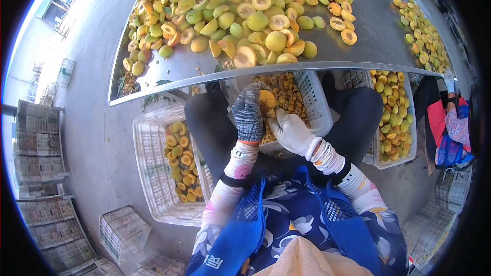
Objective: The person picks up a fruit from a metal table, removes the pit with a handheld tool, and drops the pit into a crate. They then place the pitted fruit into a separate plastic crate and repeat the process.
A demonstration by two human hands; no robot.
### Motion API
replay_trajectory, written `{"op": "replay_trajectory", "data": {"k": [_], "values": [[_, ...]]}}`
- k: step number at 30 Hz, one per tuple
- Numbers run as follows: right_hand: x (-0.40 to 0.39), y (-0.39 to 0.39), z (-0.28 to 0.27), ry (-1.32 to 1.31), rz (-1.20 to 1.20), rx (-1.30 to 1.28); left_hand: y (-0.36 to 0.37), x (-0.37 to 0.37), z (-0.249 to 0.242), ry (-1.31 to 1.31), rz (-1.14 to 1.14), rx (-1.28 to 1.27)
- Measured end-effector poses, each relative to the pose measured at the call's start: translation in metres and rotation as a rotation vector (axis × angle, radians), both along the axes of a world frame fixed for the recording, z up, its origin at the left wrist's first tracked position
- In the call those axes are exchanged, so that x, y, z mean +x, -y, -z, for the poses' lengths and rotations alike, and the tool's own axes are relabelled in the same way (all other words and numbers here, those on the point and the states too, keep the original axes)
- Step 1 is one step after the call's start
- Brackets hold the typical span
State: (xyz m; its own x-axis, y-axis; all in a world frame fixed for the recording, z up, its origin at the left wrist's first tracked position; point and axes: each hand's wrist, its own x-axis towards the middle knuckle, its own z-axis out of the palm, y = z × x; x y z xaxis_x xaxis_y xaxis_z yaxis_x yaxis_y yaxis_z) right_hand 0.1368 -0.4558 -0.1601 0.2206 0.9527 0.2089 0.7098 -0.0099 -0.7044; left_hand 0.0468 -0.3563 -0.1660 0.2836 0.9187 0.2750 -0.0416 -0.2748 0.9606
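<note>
Left hand [249, 114], in a grey knit glove, grips a yellow fruit [266, 101] over the middle crate [316, 103]. Right hand [292, 133], white-gloved, curls closed just beside it; what it holds cannot be told. Halved fruit covers the tabletop [368, 30] above.

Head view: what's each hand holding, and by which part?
The left hand grips a yellow fruit by its side, fingers wrapped around it. The right hand touches it from below; any hold there can't be told.

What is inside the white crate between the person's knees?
The white crate holds small brownish-yellow fruit pits and scraps. The left hand, holding a fruit, and right hand cover part; the bottom is hidden.
</note>
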Motion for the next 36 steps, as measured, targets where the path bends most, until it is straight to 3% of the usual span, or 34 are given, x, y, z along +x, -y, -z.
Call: {"op": "replay_trajectory", "data": {"k": [1,4,7,10,11,14,16,19,21,23,25,26,28,29,30,31,32,34,35,36], "values": [[0.001,0.001,0.007,-0.048,-0.020,0.062,0.001,0.001,-0.002,0.053,0.015,-0.088],[0.003,0.000,-0.032,-0.745,-0.034,-0.355,-0.003,-0.001,0.010,-0.107,0.026,0.230],[0.014,0.000,-0.048,-1.245,-0.079,-0.574,0.003,0.008,-0.003,0.014,0.016,0.114],[0.032,0.003,-0.048,-1.516,-0.144,-0.664,0.001,0.009,-0.004,0.006,0.141,-0.201],[0.035,0.005,-0.053,-1.502,-0.140,-0.684,0.000,0.011,-0.001,-0.069,0.085,-0.085],[0.034,-0.001,-0.057,-1.079,-0.151,-0.689,-0.001,0.014,0.011,-0.249,-0.035,0.262],[0.031,-0.003,-0.032,-0.990,-0.177,-0.574,-0.005,0.008,0.005,-0.316,-0.022,0.517],[0.006,-0.004,-0.040,-1.005,-0.112,-0.371,-0.008,0.003,-0.002,-0.061,0.048,0.081],[0.013,-0.008,-0.051,-1.049,-0.176,-0.544,-0.009,0.009,0.015,0.219,-0.001,-0.345],[0.010,-0.001,-0.053,-1.133,-0.203,-0.633,-0.013,0.003,0.028,0.085,-0.008,-0.172],[0.013,0.006,-0.055,-1.253,-0.173,-0.647,-0.015,0.010,0.038,0.104,-0.044,-0.207],[0.015,0.008,-0.055,-1.309,-0.164,-0.654,-0.013,0.013,0.007,0.317,0.016,-0.632],[0.016,0.014,-0.049,-1.373,-0.129,-0.516,-0.029,0.017,0.003,0.715,-0.054,-0.960],[0.019,0.013,-0.047,-1.377,-0.060,-0.438,-0.036,0.010,-0.018,0.814,0.037,-1.098],[0.022,0.013,-0.044,-1.379,0.008,-0.358,-0.042,0.006,-0.008,0.771,0.092,-0.947],[0.032,0.001,-0.015,-1.085,0.059,-0.421,-0.048,0.003,0.002,0.736,0.133,-0.794],[0.040,-0.003,0.011,-0.542,0.040,-0.418,-0.046,-0.006,-0.022,0.864,0.160,-0.952],[0.052,-0.006,0.048,0.529,0.003,-0.350,-0.044,-0.032,-0.040,0.875,0.204,-0.854],[0.055,-0.005,0.045,0.333,0.129,-0.376,-0.044,-0.057,-0.054,0.730,0.151,-0.736],[0.064,0.000,0.057,0.394,0.047,-0.489,-0.047,-0.083,-0.060,0.656,0.106,-0.589]]}}
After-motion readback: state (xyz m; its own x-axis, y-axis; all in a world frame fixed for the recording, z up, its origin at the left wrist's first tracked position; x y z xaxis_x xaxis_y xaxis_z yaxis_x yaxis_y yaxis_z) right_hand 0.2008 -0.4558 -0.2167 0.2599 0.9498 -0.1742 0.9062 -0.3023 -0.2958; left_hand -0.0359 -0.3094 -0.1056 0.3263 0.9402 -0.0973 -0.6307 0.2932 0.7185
